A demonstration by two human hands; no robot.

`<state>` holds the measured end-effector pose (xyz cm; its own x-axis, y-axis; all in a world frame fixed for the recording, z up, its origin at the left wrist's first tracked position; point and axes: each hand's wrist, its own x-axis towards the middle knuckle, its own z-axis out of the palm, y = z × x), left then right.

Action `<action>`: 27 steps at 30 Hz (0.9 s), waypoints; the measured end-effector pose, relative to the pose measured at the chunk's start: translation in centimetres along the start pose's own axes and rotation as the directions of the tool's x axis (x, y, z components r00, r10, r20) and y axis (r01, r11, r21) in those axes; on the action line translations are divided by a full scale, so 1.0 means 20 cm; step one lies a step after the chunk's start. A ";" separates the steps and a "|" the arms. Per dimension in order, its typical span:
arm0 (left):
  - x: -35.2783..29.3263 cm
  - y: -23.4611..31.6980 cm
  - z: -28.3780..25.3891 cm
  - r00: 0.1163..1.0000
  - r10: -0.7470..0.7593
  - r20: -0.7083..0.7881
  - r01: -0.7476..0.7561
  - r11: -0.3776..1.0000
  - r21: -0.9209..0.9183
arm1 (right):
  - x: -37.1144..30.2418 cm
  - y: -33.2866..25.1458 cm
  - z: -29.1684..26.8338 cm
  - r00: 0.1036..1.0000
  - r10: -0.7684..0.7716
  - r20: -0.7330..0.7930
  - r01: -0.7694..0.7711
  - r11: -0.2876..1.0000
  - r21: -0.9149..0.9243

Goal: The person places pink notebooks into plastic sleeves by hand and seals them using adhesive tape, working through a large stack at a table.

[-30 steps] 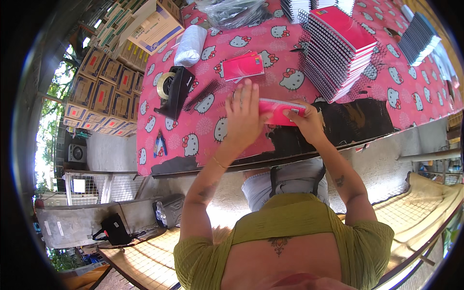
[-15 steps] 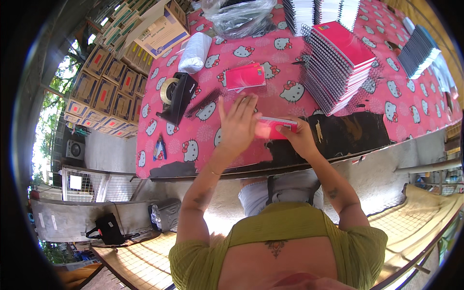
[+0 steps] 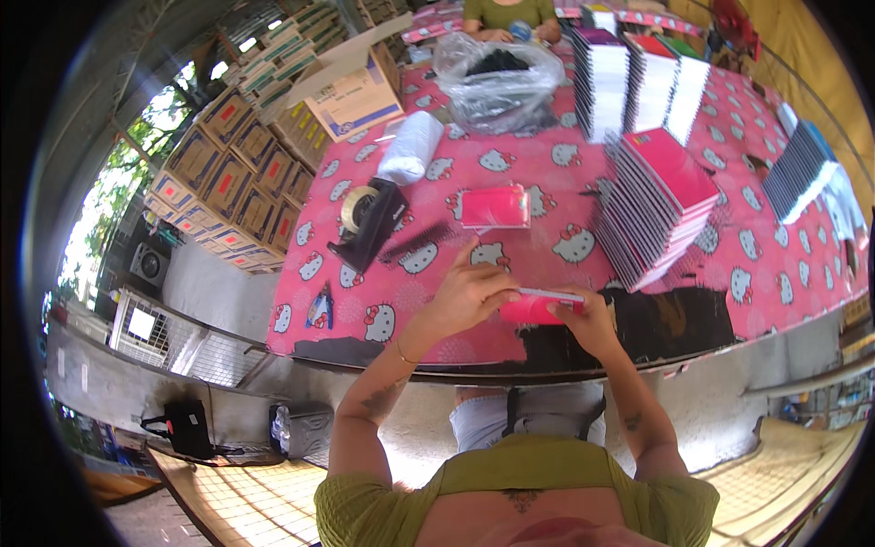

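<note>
Close to the table's near edge, a small pink-red notebook (image 3: 527,311) lies between my two hands, its white page edge facing away from me. My right hand (image 3: 592,324) grips its right end, thumb on the cover. At the notebook's upper left corner, the thumb and fingers of my left hand (image 3: 474,294) are pinched, with one finger pointing outward. Just beyond sits a small pile of similar pink notebooks (image 3: 495,208). Dark spiral binding wires (image 3: 421,243) lie left of that pile, beside a black tape dispenser (image 3: 375,226) with a roll of tape.
A tall stack of spiral notebooks (image 3: 661,205) stands to the right, with more stacks (image 3: 602,87) behind. Pliers (image 3: 320,308) lie near the left edge. A white wrapped roll (image 3: 410,149), a clear plastic bag (image 3: 501,87) and a cardboard box (image 3: 351,91) are farther off. Another person (image 3: 510,14) sits opposite.
My left hand has gone from spread fingers beside the notebook to a pinch at its upper left corner. The view has tilted up, showing the far side of the table and another person.
</note>
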<state>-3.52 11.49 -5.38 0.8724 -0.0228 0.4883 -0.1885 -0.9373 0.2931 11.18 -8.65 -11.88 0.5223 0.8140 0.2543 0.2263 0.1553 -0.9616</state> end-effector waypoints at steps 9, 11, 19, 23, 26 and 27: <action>0.01 0.19 0.03 0.985 -0.117 -0.130 0.167 0.854 0.494 | -0.01 -0.04 0.06 0.978 0.197 -0.063 -0.169 0.939 0.299; -0.14 0.24 0.18 0.986 -0.162 0.034 0.126 0.870 0.476 | -0.02 -0.05 0.06 0.969 0.225 -0.099 -0.188 0.937 0.294; -0.13 0.21 0.24 0.978 -0.205 0.021 0.167 0.850 0.500 | -0.04 -0.03 0.14 0.963 0.252 -0.096 -0.188 0.882 0.433; -0.13 0.22 0.31 0.981 -0.182 -0.066 0.192 0.858 0.477 | -0.04 -0.03 0.12 0.975 0.207 -0.085 -0.172 0.938 0.302; -0.04 0.20 0.23 0.981 -0.178 -0.079 0.192 0.819 0.541 | -0.04 -0.07 0.15 0.966 0.246 -0.074 -0.201 0.904 0.378; -0.11 0.27 0.28 0.981 -0.191 0.019 0.170 0.912 0.374 | -0.02 -0.10 0.12 0.958 0.268 -0.102 -0.205 0.887 0.413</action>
<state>-3.90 4.61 -9.52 0.9008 0.1495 0.4076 0.1446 -0.9886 0.0430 8.54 -7.94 -10.38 0.6448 0.7643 -0.0041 -0.2461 0.2026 -0.9478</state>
